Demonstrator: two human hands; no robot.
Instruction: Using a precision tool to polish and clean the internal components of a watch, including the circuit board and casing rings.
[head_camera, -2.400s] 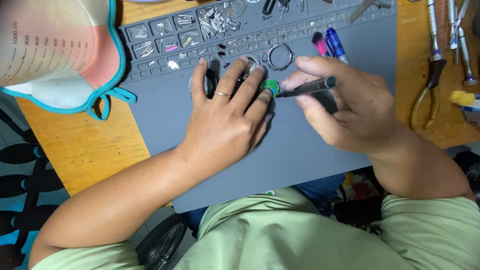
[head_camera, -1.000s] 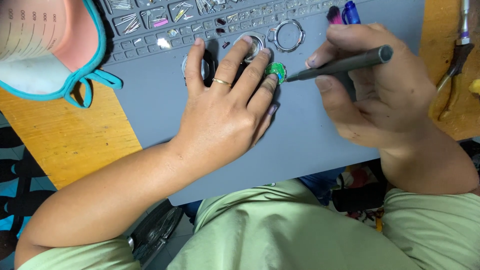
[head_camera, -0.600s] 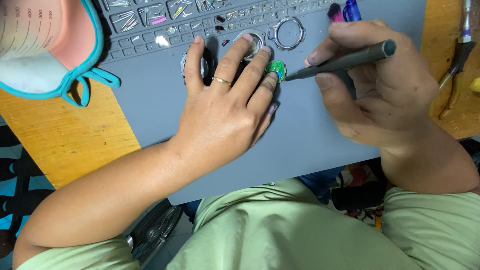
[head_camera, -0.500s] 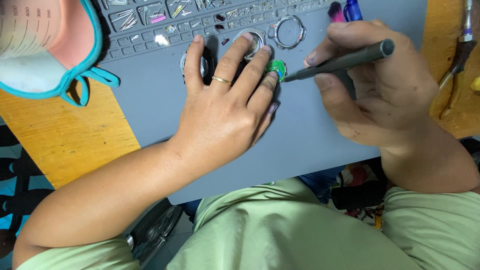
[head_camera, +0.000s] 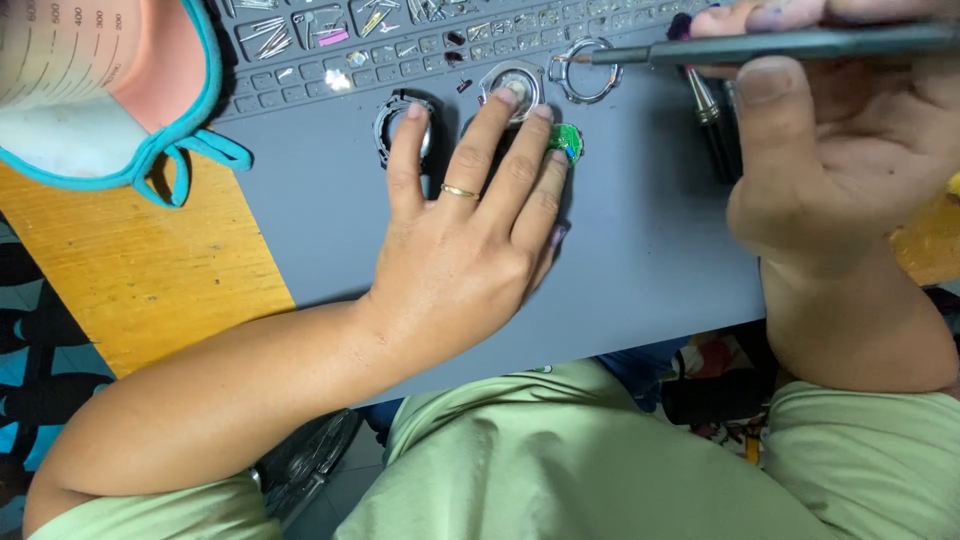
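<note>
My left hand (head_camera: 470, 240) lies flat on the grey work mat (head_camera: 650, 250), fingers spread. Its fingertips rest on a black round watch case (head_camera: 400, 118), a silver round part (head_camera: 512, 88) and a small green circuit piece (head_camera: 566, 140). My right hand (head_camera: 840, 150) is shut on a dark grey slim screwdriver (head_camera: 780, 45), held level above the mat. The tool's tip sits over a silver ring (head_camera: 585, 72) at the mat's upper middle.
Rows of small compartments (head_camera: 330, 30) with tiny parts run along the mat's far edge. A face mask with teal trim (head_camera: 110, 90) hangs at upper left over the yellow wooden table (head_camera: 140, 270). Dark pen-like tools (head_camera: 705, 110) lie under my right hand.
The right hand has lifted the screwdriver away from the green piece, up toward the silver ring. The left hand stays pressed on the parts.
</note>
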